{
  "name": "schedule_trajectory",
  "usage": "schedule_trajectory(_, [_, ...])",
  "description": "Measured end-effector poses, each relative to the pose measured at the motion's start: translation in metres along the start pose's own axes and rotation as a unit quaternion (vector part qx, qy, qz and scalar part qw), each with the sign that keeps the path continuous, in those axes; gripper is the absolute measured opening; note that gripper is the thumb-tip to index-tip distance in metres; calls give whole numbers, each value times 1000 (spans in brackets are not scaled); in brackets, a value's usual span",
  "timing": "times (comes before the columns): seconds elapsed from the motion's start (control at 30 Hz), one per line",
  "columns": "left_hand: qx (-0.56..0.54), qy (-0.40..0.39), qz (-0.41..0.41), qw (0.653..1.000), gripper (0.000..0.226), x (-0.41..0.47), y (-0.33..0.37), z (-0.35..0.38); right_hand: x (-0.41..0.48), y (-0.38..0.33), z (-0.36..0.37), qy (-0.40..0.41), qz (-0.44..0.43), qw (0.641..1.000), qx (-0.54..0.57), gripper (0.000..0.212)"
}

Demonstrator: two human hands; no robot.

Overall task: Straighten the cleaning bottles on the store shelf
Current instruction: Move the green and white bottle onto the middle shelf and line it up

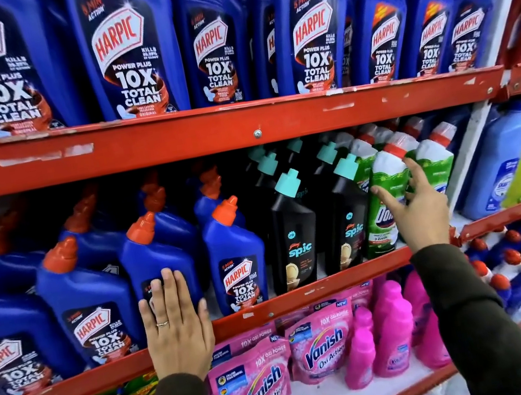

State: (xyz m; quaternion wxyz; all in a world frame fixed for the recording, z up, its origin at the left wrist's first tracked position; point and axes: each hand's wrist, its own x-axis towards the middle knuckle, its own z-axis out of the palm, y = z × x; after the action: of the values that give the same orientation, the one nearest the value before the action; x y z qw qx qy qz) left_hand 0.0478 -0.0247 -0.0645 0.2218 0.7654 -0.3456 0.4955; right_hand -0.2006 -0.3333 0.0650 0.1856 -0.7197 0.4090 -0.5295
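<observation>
Left hand (173, 320) flat on blue bottle (156, 264), right hand (419, 209) touching green bottle (383, 200)

Two bare hands and forearms reach in from the bottom edge. Both arms wear long dark olive-brown sleeves (478, 315) of soft, knit-like fabric, ending at the wrists. The left hand (176, 330) has a thin gold-coloured ring (162, 324) on one finger; the right hand (420, 214) shows no jewellery.
</observation>
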Motion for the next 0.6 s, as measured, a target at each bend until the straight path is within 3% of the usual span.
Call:
schedule_trajectory(0.23, [-2, -1, 7, 1000, 78, 1, -1, 0, 13, 10, -11, -62, -27, 998, 3, 80])
schedule_trajectory(0.6, [11, -1, 12, 1000, 77, 0, -1, -1, 5, 9, -7, -58, -17, 998, 20, 81])
